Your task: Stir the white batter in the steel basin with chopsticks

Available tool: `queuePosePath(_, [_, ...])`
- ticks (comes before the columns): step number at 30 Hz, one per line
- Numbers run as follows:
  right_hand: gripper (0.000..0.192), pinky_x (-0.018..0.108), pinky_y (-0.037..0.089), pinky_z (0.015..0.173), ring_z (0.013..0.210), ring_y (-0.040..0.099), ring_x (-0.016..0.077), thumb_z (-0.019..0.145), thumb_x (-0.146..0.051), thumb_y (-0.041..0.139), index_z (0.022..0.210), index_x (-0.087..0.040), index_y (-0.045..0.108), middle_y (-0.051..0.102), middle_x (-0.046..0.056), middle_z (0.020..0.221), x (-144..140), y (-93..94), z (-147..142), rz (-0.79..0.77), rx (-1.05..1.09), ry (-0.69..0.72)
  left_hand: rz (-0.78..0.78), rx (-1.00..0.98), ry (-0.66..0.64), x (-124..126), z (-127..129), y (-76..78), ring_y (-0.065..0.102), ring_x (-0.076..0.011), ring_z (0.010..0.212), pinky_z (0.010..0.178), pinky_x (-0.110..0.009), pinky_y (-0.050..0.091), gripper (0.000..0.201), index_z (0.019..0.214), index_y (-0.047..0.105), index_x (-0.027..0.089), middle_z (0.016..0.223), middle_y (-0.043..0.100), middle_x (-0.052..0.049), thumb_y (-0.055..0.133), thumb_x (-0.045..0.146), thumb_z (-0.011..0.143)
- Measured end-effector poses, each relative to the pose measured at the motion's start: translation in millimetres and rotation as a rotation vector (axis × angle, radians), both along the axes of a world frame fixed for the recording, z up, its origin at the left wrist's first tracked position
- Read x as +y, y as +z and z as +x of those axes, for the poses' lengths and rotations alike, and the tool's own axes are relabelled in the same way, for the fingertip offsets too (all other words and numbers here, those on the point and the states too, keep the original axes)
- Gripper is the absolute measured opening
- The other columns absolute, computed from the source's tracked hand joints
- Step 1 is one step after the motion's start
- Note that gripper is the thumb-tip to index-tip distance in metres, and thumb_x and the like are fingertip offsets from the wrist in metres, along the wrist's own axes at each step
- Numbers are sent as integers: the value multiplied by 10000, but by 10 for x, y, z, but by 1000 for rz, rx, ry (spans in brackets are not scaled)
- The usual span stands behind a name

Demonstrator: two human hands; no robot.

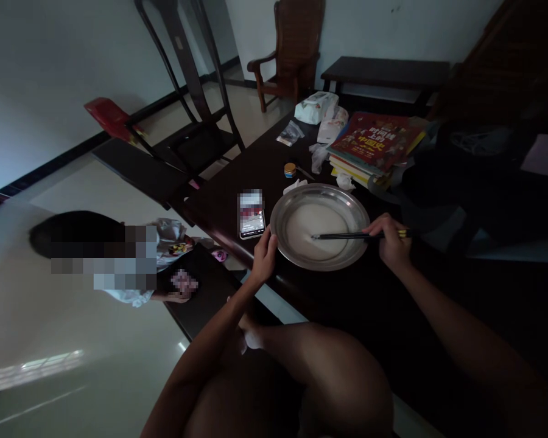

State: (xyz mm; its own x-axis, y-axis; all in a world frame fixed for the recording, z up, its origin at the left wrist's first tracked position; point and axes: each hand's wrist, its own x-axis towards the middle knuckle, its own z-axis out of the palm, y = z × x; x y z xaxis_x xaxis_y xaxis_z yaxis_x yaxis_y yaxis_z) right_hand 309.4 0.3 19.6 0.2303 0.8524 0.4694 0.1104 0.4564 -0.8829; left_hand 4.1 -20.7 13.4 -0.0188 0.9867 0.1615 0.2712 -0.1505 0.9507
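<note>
A wide steel basin holding a pale white liquid rests on a dark wooden table. My left hand grips the basin's near left rim. My right hand holds a pair of dark chopsticks whose tips lie in the liquid near the basin's middle. A lit phone lies flat on the table just left of the basin, close to my left hand.
A stack of books, a small tape roll, plastic bags and crumpled tissues lie beyond the basin. Another person sits low at the left. Dark chairs and a bench stand behind the table.
</note>
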Motion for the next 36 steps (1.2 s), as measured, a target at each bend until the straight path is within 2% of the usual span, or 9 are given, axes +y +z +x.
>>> queuePosePath(4, [448, 409, 496, 806, 791, 664, 215, 934, -583, 585, 640, -272, 716, 734, 8, 700, -16, 12, -8, -2, -134, 46, 3, 4, -2, 0, 5, 17, 562, -290, 1385, 1206, -421, 394, 718, 1399, 596, 161, 1449, 638, -126, 414, 707, 970])
queuePosePath(7, [483, 411, 495, 787, 746, 650, 207, 953, -574, 552, 606, -265, 684, 724, 10, 687, -18, 18, 0, -4, -93, -14, -2, 0, 7, 5, 5, 10, 562, -292, 1386, 1199, -419, 402, 726, 1393, 599, 164, 1446, 641, -125, 421, 719, 961])
queuePosePath(10, [497, 407, 488, 742, 693, 631, 203, 968, -552, 536, 582, -266, 665, 701, 10, 644, -25, 21, 0, 2, -62, 24, 7, -5, 5, 9, 3, -3, 573, -292, 1374, 1189, -427, 416, 713, 1391, 602, 172, 1441, 645, -122, 426, 714, 962])
queuePosePath(14, [436, 427, 487, 822, 803, 660, 224, 960, -544, 562, 649, -278, 711, 752, 11, 729, -34, 29, -9, 10, -180, 51, 13, -7, 7, 8, -1, -9, 566, -290, 1384, 1196, -423, 410, 706, 1392, 604, 173, 1453, 638, -120, 423, 707, 967])
queuePosePath(20, [500, 396, 463, 731, 671, 618, 191, 986, -515, 526, 573, -267, 661, 696, 0, 632, -27, 28, -8, 17, -16, 16, -2, -1, 10, 0, -9, 9, 561, -292, 1394, 1200, -425, 409, 722, 1394, 601, 164, 1477, 620, -125, 425, 715, 962])
queuePosePath(25, [450, 425, 484, 811, 778, 659, 219, 962, -548, 554, 641, -275, 710, 745, 11, 711, -35, 53, -17, 17, -152, 42, 7, 8, 9, 3, -5, 32, 569, -284, 1385, 1192, -416, 419, 693, 1394, 605, 173, 1451, 643, -113, 429, 693, 971])
queuePosePath(30, [515, 401, 475, 727, 662, 623, 193, 984, -538, 510, 573, -260, 647, 696, 9, 634, -29, 73, -8, 15, -32, 1, 4, 0, 17, 9, -5, 23, 566, -289, 1386, 1198, -432, 411, 682, 1391, 607, 171, 1443, 647, -116, 439, 682, 972])
queuePosePath(33, [488, 410, 488, 762, 709, 647, 201, 973, -552, 529, 605, -266, 677, 720, 11, 674, -35, 86, -16, 13, -115, 68, 4, -5, 8, 10, -8, 21, 566, -288, 1385, 1199, -429, 408, 680, 1389, 608, 169, 1445, 644, -121, 436, 679, 974])
queuePosePath(36, [456, 414, 487, 799, 761, 656, 207, 958, -561, 555, 640, -268, 701, 741, 11, 721, -35, 95, -13, 21, -171, 40, 6, -4, 11, 10, -11, 23, 567, -288, 1383, 1199, -429, 405, 680, 1387, 612, 171, 1450, 641, -122, 437, 680, 973])
